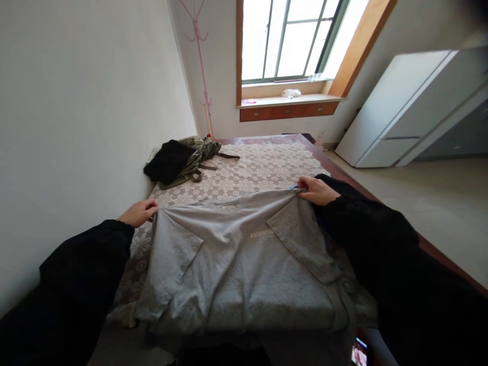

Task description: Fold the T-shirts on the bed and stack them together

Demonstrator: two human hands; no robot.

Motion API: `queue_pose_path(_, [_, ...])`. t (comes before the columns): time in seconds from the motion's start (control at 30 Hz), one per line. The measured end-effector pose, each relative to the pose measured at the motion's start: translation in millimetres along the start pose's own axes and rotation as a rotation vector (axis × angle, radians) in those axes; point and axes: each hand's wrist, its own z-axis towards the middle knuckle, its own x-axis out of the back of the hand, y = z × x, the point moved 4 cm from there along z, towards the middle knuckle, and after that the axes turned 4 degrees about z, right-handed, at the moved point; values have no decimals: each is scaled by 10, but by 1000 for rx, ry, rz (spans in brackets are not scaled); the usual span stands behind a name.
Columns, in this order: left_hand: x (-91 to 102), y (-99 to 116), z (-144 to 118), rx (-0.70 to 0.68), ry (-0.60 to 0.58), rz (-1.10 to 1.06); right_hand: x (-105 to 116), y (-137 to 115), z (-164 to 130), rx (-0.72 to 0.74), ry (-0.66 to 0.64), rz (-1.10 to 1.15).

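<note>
A grey T-shirt (236, 269) with small lettering on its chest is stretched between my hands, its neckline toward the far side of the table. Both sleeves lie folded inward over the front, and the lower part hangs over the near table edge. My left hand (140, 212) pinches the shirt at its left shoulder corner. At the right shoulder corner, my right hand (317, 191) grips the cloth with its fingers closed. A small bit of something blue shows beside the right fingertips; I cannot make out what it is.
Beneath the shirt is a table with a floral lace tablecloth (267, 165). A dark bundle of cloth or bag with straps (175, 160) lies at the back left by the wall. A lit phone (359, 352) is low at right. Beyond stand a pink coat rack (200, 56) and a white fridge (392, 112).
</note>
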Motion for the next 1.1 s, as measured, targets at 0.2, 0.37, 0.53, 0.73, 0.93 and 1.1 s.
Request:
queue_pose_path(0.2, [-262,-129,102,90,16,-196,-195,60,4,-152,-250,-4])
queue_pose_path(0.37, [-281,9,100,40,32,-405,-164,-132,69,-26,-205,42])
queue_pose_path(0.53, [422,120,9,-102,299,-592,367,27,-129,128,75,515])
queue_pose_path(0.73, [793,253,423,-193,506,-523,653,202,-84,70,301,378])
queue_pose_path(0.93, [-85,269,914,-46,281,-164,-28,-96,296,-53,-26,-116])
queue_pose_path(1.1, [-303,129,876,-13,212,-29,-91,-34,329,-50,-68,-124])
